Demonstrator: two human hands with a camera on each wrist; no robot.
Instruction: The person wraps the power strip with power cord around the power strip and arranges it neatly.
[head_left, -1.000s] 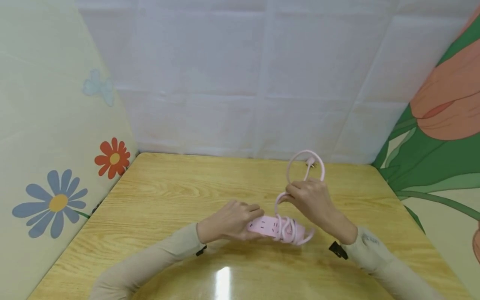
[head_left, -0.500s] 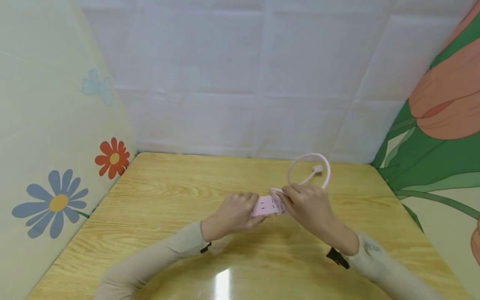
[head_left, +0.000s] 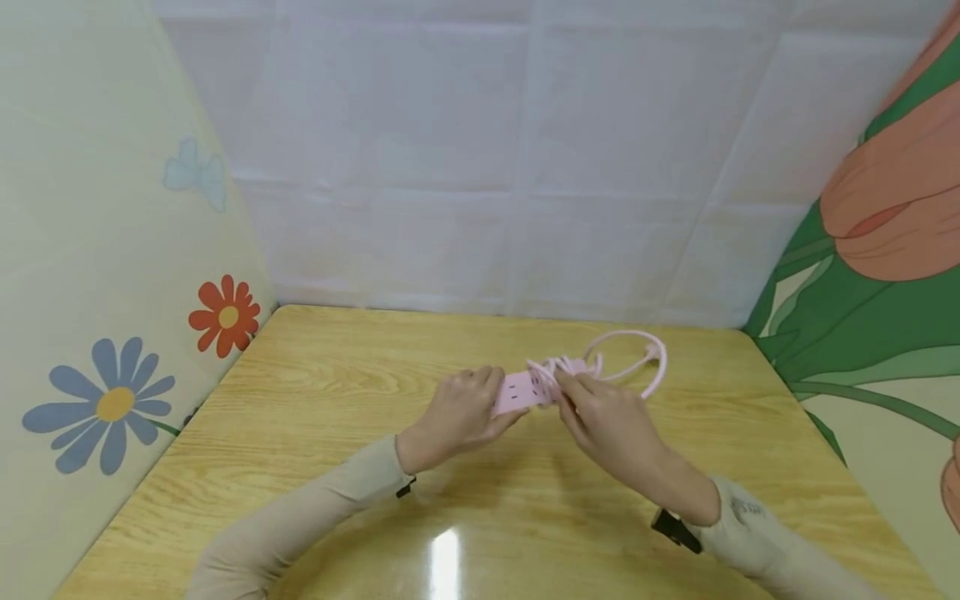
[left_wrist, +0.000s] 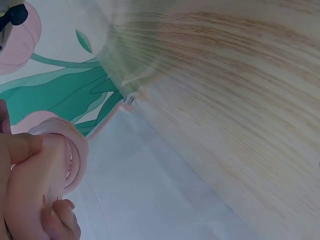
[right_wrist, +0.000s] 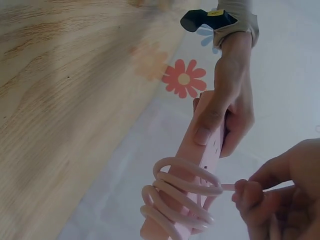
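My left hand (head_left: pixel 461 412) grips one end of a pink power strip (head_left: pixel 513 395), held above the table. Several turns of its pink cord (right_wrist: pixel 182 166) wrap around the strip's other end. In the right wrist view, my right hand (right_wrist: pixel 285 195) pinches the cord between thumb and fingers, just beside those turns. A loose loop of cord (head_left: pixel 628 332) arches beyond the right hand, with the plug (head_left: pixel 652 352) near its far side. The left wrist view shows the left thumb and fingers on the strip (left_wrist: pixel 35 182).
The wood-grain table (head_left: pixel 352 367) reaches back to a white sheet (head_left: pixel 405 167). A flowered panel (head_left: pixel 90 250) stands at the left, and a panel with a large tulip (head_left: pixel 892 333) at the right. Dark wrist devices (head_left: pixel 675 530) sit under the sleeves.
The power strip has moved up and away from the body, its wrapped end tilting upward. The right hand has come in close to the strip, and the loose cord loop hangs lower and farther right.
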